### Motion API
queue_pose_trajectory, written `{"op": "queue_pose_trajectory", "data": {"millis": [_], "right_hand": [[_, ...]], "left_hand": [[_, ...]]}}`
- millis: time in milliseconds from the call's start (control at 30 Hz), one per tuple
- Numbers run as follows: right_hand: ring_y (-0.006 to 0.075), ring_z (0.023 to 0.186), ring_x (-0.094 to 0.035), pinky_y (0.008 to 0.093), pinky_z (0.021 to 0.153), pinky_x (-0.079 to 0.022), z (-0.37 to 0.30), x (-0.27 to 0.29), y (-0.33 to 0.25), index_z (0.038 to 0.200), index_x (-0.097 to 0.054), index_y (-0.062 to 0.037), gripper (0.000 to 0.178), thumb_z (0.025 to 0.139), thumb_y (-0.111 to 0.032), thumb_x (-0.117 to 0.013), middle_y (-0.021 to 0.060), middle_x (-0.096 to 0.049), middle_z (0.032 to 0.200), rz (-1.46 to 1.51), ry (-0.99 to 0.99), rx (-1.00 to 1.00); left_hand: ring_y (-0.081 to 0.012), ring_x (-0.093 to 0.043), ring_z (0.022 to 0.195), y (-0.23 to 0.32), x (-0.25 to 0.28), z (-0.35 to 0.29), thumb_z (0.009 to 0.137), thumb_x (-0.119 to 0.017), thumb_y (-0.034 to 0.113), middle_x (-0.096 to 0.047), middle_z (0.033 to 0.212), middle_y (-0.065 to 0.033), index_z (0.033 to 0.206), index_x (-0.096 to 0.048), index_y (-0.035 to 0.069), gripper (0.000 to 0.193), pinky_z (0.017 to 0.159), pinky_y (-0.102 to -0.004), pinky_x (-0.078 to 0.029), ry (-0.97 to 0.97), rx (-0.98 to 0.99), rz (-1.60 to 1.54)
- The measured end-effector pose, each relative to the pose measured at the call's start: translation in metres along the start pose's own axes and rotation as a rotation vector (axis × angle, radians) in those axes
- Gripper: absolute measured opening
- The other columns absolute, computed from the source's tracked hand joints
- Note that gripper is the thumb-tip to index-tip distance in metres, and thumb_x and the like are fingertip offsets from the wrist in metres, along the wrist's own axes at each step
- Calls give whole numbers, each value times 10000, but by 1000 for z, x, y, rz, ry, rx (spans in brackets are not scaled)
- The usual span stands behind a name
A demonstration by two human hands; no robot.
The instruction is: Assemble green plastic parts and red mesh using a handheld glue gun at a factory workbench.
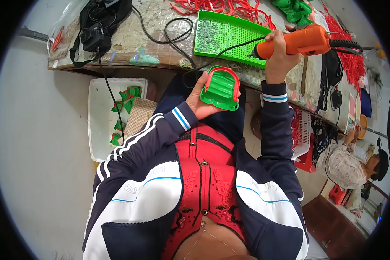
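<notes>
My left hand (198, 99) is closed on the edge of a green plastic part (219, 90) with ribs across its middle, held above my lap. A red U-shaped strip (225, 69) curves round the part's top and sides. Over the table's near edge, my right hand (281, 54) grips an orange electric screwdriver (313, 40), its tip pointing left. The tip is apart from the green part, above a green perforated tray (251, 39). Small silvery pieces, apparently screws (209, 37), lie in the tray's left side.
A white foam box (96, 119) with several green-and-red parts (132, 93) stands to my left. Red strips (242, 9) and green pieces (292, 9) lie on the worn table (147, 37). Black cables cross it. A co-worker (346, 164) sits at the right.
</notes>
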State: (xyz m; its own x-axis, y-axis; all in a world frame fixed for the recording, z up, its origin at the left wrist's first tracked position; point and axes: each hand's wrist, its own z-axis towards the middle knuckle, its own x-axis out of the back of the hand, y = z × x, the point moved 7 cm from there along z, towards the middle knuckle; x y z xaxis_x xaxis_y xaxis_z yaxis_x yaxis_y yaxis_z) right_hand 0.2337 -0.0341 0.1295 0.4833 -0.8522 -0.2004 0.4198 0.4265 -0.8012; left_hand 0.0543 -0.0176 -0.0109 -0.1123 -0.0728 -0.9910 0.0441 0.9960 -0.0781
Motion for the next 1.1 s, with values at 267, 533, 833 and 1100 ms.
{"op": "queue_pose_trajectory", "data": {"millis": [267, 533, 833, 1100], "right_hand": [[179, 626, -569, 313, 655, -482, -3, 1, 7, 1068, -438, 51, 285, 819, 37, -575, 111, -557, 709, -30, 7, -11], [177, 629, -568, 314, 660, -482, -3, 0, 9, 1077, -439, 58, 289, 823, 31, -573, 111, -561, 709, -24, -3, -9], [174, 635, -568, 314, 666, -482, -6, -6, 8, 1081, -443, 53, 285, 831, 21, -576, 115, -568, 719, -35, -28, -9], [187, 633, -567, 318, 657, -485, -9, -7, 3, 1078, -439, 53, 292, 819, 28, -573, 125, -572, 708, -62, -12, -13]], "left_hand": [[-382, -494, 1170, 0, -3, 5, 815, -561, 599, -474, 1297, -207, 1405, -318, 145, 783, 957, -519, -428, -33, -35, 69], [-397, -520, 1121, 0, 2, 5, 814, -591, 563, -485, 1284, -189, 1399, -317, 123, 781, 951, -525, -430, -51, -5, 84], [-424, -511, 1129, 5, 4, 6, 809, -631, 511, -509, 1247, -194, 1337, -405, 105, 703, 948, -530, -433, -17, -46, 21], [-406, -542, 1092, 9, 3, 3, 820, -623, 498, -517, 1229, -220, 1331, -410, 116, 673, 935, -530, -445, -9, -75, 82]]}}
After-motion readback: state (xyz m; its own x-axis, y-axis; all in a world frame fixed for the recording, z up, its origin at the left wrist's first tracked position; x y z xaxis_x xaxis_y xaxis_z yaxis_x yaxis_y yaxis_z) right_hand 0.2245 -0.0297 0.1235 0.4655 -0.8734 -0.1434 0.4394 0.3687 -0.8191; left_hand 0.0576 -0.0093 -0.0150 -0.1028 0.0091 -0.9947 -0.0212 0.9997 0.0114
